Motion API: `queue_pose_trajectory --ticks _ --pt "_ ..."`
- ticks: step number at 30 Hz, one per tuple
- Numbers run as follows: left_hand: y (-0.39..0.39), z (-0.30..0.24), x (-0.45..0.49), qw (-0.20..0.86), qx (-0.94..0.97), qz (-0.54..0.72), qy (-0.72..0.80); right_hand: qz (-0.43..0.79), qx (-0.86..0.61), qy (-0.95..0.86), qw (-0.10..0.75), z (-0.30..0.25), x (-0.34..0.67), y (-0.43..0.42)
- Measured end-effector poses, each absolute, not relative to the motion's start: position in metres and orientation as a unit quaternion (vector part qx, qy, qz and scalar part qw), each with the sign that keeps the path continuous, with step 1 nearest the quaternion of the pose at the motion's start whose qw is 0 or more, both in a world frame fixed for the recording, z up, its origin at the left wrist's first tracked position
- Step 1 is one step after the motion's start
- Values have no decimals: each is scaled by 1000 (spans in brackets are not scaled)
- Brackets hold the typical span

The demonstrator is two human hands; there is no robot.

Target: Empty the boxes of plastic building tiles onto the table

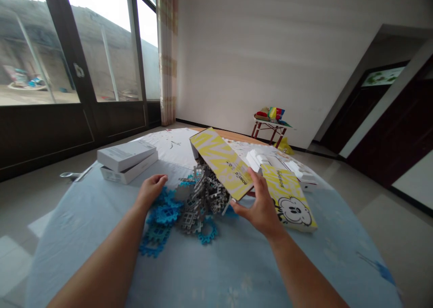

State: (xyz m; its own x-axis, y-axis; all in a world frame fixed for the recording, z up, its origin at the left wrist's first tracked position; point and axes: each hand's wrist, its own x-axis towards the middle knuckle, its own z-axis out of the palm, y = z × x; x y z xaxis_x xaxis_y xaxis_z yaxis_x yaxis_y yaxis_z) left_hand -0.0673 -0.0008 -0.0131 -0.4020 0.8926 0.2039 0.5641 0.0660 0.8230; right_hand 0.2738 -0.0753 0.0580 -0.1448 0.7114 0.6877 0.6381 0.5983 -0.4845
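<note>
My right hand [262, 209] grips the near end of a yellow and white patterned cardboard box [221, 161], thumb below and fingers on top. The box is tilted over a heap of grey lattice-like plastic building pieces [199, 202]; its far end is raised. Blue gear-edged building pieces [165, 211] lie left of the grey ones, and a blue ring-shaped piece [207, 231] lies in front. Beside the blue pieces, my left hand [152, 190] is closed with curled fingers; whatever it may hold is hidden.
Two white boxes [126, 157] are stacked at the left of the round table [216, 276], covered with a light blue cloth. A yellow box with a cartoon dog [292, 204] lies at right, with white packaging [270, 157] behind it. A small side table [272, 125] stands by the wall.
</note>
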Motion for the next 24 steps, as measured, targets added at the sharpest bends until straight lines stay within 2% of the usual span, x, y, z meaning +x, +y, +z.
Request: queue_pose_trajectory --ticks 5,12,19,22,24 --pt "-6 -12 -63 177 513 452 708 8 -443 -768 463 60 277 -76" --pt "-7 -11 -61 163 543 422 707 -43 -415 -819 395 75 299 -79" --pt "-6 -12 -61 155 547 416 709 -60 -440 -770 458 82 310 -74" --pt "-7 -11 -61 149 547 409 715 -10 -456 -731 507 79 312 -70" --pt "-8 -8 -59 138 547 402 722 72 -463 -686 556 75 312 -65"
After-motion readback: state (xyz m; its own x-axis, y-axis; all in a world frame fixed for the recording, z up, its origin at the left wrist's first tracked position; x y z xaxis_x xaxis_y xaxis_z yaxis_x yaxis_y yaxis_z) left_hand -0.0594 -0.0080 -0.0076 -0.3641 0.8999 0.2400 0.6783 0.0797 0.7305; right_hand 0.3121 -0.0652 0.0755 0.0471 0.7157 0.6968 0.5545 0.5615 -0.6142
